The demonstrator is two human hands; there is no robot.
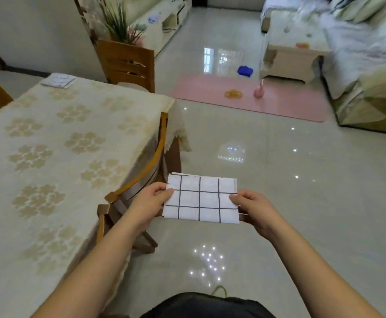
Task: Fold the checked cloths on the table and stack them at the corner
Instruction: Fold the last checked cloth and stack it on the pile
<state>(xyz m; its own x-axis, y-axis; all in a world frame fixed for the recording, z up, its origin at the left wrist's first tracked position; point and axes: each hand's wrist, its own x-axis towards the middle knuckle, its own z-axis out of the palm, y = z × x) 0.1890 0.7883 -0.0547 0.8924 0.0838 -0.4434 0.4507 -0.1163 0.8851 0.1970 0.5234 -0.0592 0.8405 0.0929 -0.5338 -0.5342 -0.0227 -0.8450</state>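
Note:
A white cloth with black check lines (201, 199), folded into a small rectangle, is held flat in the air over the floor, to the right of the table. My left hand (149, 203) pinches its left edge, thumb on top. My right hand (255, 208) pinches its right edge the same way. A small stack of folded checked cloths (58, 80) lies at the far corner of the table (49, 145), well away from both hands.
The table carries a cream flower-patterned cover. A wooden chair (139, 180) is tucked at its right side beside my left hand, and another chair (126, 64) stands at the far end. Shiny tiled floor, a pink mat (251, 97) and sofas lie beyond.

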